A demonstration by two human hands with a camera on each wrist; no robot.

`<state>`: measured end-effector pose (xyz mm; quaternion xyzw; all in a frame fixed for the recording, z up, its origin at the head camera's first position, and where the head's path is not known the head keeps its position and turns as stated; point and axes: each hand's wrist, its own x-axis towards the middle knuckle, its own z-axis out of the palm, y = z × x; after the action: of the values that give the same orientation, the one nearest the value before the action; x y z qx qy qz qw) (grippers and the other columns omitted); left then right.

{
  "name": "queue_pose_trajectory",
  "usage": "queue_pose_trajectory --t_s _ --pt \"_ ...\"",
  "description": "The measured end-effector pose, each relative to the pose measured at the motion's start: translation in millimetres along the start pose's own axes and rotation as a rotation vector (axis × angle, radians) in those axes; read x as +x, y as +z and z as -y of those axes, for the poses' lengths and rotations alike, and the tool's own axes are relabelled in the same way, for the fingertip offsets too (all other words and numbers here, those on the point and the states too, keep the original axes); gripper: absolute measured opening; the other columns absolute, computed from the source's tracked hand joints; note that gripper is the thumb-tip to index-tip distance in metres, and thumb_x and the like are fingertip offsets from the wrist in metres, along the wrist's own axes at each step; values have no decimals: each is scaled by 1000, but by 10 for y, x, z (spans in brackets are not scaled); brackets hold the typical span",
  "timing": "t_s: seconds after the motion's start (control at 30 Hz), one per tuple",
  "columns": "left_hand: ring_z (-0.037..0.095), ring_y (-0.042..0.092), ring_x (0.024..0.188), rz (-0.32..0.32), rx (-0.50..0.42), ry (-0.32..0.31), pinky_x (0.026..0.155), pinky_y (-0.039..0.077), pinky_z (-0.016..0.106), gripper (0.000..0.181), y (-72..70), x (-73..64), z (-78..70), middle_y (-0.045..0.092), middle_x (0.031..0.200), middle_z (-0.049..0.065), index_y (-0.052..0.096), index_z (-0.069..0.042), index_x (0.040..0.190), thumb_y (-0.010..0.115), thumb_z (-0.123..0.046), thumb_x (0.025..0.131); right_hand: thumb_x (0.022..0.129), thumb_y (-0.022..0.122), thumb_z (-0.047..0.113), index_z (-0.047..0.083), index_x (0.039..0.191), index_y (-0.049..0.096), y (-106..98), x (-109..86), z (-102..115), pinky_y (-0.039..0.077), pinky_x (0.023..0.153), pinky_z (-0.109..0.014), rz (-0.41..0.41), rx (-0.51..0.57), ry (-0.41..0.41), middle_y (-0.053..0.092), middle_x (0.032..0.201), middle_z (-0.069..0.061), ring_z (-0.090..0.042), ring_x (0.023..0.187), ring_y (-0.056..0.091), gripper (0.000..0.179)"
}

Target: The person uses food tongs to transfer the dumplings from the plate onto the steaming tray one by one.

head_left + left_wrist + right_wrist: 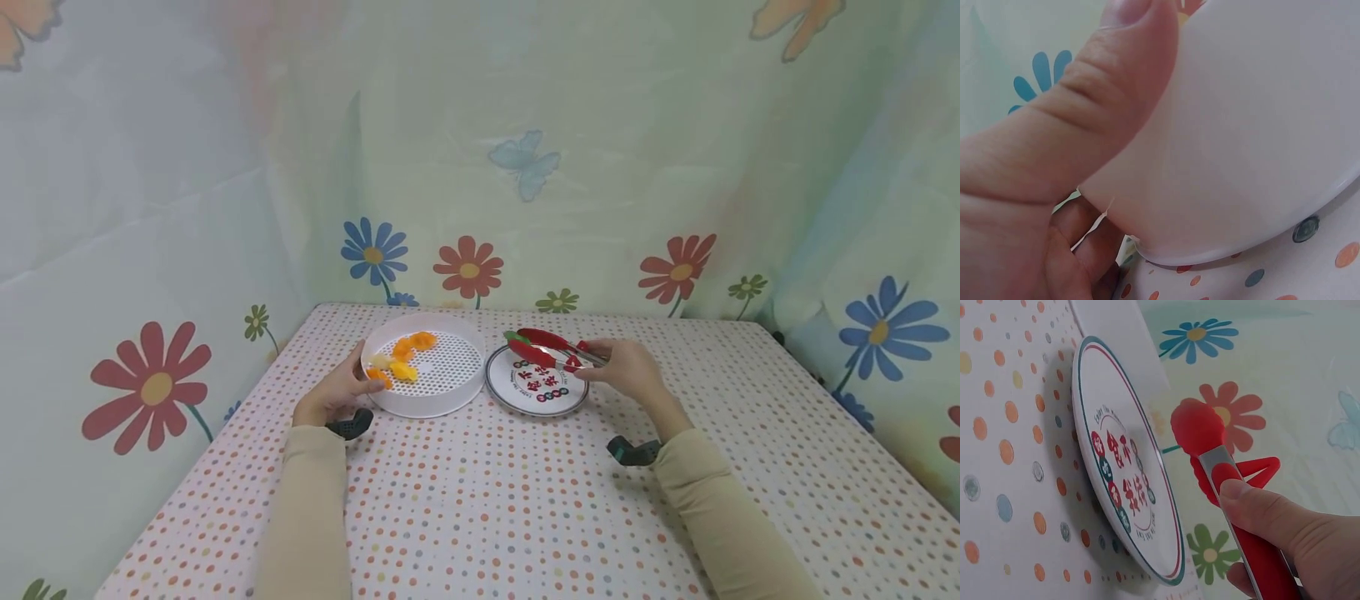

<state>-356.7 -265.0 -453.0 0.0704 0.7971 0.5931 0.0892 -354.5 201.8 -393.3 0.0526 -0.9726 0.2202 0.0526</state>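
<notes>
My left hand grips the side of a round white perforated tray, thumb on its outer wall and fingers curled at the edge in the left wrist view. Inside the tray lie several orange pieces and yellow pieces, gathered toward its left side. With my right hand I hold red-tipped metal tongs, the thumb pressing on one arm. A small green piece shows at the tong tips, above a white plate with a dark rim and red characters.
Tray and plate stand side by side on a dotted tablecloth. Flowered cloth walls rise behind the table and at both sides. Dark wrist devices sit by both wrists.
</notes>
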Motion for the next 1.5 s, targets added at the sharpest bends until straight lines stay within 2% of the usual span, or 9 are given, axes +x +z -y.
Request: queue_pose_trajectory --t_s 0.3,0.37,0.53,0.57,0.6,0.73,0.87,1.13,1.5 --pt "32 -2 148 2 -7 -8 116 -1 59 111 -33 -33 39 -2 161 10 -12 -19 153 74 -17 82 76 78 38 9 131 58 -16 0 409 44 95 -53 -23 -9 -64 59 130 -16 -38 121 52 66" --pt "32 3 148 8 -4 -9 118 9 55 111 -29 -25 47 -1 161 11 -12 -19 152 74 -18 82 76 78 39 10 131 58 -22 9 540 45 94 -52 -30 -21 -93 59 130 -16 -37 121 52 65" --pt "32 6 148 6 8 -21 117 15 54 111 -30 19 2 0 161 11 -13 -22 152 74 -20 83 73 80 40 13 129 61 1 104 908 50 87 -45 -29 -40 -163 63 128 -9 -31 119 56 65" --pt "35 22 142 -3 28 -27 114 26 52 111 -37 19 -8 2 161 11 -13 -23 152 74 -22 83 72 81 41 14 128 61 28 134 981 51 85 -42 -26 -46 -181 64 126 -8 -29 117 57 65" --pt "35 21 143 -9 27 -29 116 20 54 110 -47 20 -17 2 161 11 -13 -24 152 73 -22 83 72 81 41 15 127 62 57 164 1052 52 82 -40 -18 -52 -197 65 125 -7 -28 116 58 64" --pt "33 25 140 -21 21 -38 112 30 51 109 -64 22 -53 1 162 9 -12 -26 152 73 -21 84 72 81 40 17 127 63 167 258 1285 54 78 -37 20 -92 -240 66 124 -5 -26 114 60 62" --pt "28 3 148 17 -33 -8 117 10 55 108 -43 39 -57 -4 162 7 -10 -24 153 72 -17 84 73 81 37 16 124 65 258 299 1398 54 79 -38 42 -132 -237 67 121 -6 -25 111 61 58" --pt "29 7 147 -2 -48 -62 116 16 54 109 -33 4 -15 -1 162 6 -11 -28 152 73 -18 84 73 81 38 14 121 67 398 304 1583 52 87 -41 81 -177 -257 69 116 -5 -24 105 62 56" --pt "29 4 149 -13 -35 -36 118 5 52 110 -4 29 -16 0 162 9 -12 -19 152 73 -16 83 71 82 37 16 115 70 500 339 1689 52 80 -39 86 -220 -199 71 110 0 -21 98 62 51"
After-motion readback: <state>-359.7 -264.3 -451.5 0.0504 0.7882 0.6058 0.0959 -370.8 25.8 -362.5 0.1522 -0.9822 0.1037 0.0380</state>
